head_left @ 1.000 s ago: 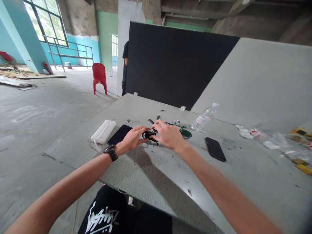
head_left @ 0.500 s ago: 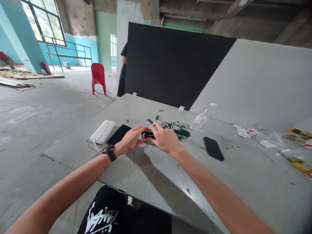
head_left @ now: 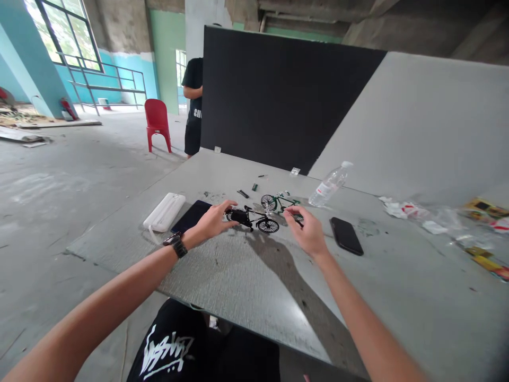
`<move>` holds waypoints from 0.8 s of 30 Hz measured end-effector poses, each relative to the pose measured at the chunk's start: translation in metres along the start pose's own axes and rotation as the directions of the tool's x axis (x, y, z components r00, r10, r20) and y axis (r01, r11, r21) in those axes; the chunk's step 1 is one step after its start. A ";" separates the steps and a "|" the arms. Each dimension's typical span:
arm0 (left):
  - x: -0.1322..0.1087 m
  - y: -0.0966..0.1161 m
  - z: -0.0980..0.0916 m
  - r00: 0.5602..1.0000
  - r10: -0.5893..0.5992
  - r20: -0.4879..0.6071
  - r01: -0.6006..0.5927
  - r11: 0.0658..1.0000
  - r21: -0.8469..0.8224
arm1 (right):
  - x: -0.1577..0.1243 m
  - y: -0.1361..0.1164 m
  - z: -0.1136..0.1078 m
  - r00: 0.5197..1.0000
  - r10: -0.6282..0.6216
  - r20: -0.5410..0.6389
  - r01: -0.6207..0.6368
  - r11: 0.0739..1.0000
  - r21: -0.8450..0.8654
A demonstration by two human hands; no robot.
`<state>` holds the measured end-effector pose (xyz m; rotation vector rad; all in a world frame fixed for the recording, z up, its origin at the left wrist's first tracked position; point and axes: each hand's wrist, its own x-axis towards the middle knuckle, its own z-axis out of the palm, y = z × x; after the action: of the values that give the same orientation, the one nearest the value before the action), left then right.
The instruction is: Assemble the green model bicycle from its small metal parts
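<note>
A black model bicycle (head_left: 258, 218) stands on the grey table with its front wheel to the right. My left hand (head_left: 214, 220) has thumb and fingers on either side of its rear wheel. My right hand (head_left: 307, 231) is beside the front wheel, apart from it, with thumb and fingers pinched together. Whatever those fingers may hold is too dark and small to make out. Just behind stands a green model bicycle (head_left: 280, 201), its rear part covered by my right hand.
Left of the bicycles lie a white power bank (head_left: 164, 211) and a dark tablet-like slab (head_left: 191, 215). A clear bottle (head_left: 329, 184) and a black phone (head_left: 347, 236) are to the right. Small dark parts (head_left: 243, 194) lie behind. Beyond the table's black-and-white panel (head_left: 286, 101) stands a person (head_left: 193, 106).
My right hand has come off the black model bicycle and moved right, uncovering its frame and front wheel. My left hand stays at its rear. More of the person behind the panel shows.
</note>
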<state>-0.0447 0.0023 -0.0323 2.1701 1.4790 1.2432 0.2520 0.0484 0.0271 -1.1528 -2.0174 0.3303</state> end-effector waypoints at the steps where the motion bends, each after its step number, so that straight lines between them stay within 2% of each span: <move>1: 0.002 -0.002 0.002 1.000 -0.015 -0.003 0.015 0.999 -0.033 | -0.003 0.005 0.003 1.000 0.017 -0.008 -0.017 1.000 0.012; 4: 0.006 -0.009 0.006 0.999 -0.043 0.021 0.044 0.996 -0.079 | -0.008 0.017 0.009 0.999 0.041 0.005 -0.041 0.999 0.025; 7: 0.008 -0.010 0.009 0.999 -0.044 0.024 0.046 0.995 -0.092 | -0.010 0.024 0.013 0.997 0.030 0.072 -0.033 0.999 0.033; 12: 0.004 -0.003 0.006 0.998 0.006 0.065 0.003 0.990 -0.141 | -0.016 0.030 0.019 0.965 -0.105 0.241 0.106 0.994 0.010; 16: -0.003 0.005 -0.001 0.979 0.158 0.126 -0.150 0.986 -0.078 | -0.022 0.029 0.021 0.940 -0.215 0.264 0.254 0.960 -0.120; 21: -0.008 0.016 -0.012 0.903 0.405 0.140 -0.416 0.907 0.060 | -0.029 0.022 0.017 0.910 -0.334 0.246 0.385 0.901 -0.201; 24: -0.010 0.020 -0.015 0.870 0.474 0.134 -0.488 0.866 0.106 | -0.032 0.021 0.015 0.907 -0.360 0.220 0.410 0.875 -0.258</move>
<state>-0.0442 -0.0192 -0.0166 2.7676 1.0344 1.1635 0.2631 0.0362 -0.0104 -0.8816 -2.4496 -0.0922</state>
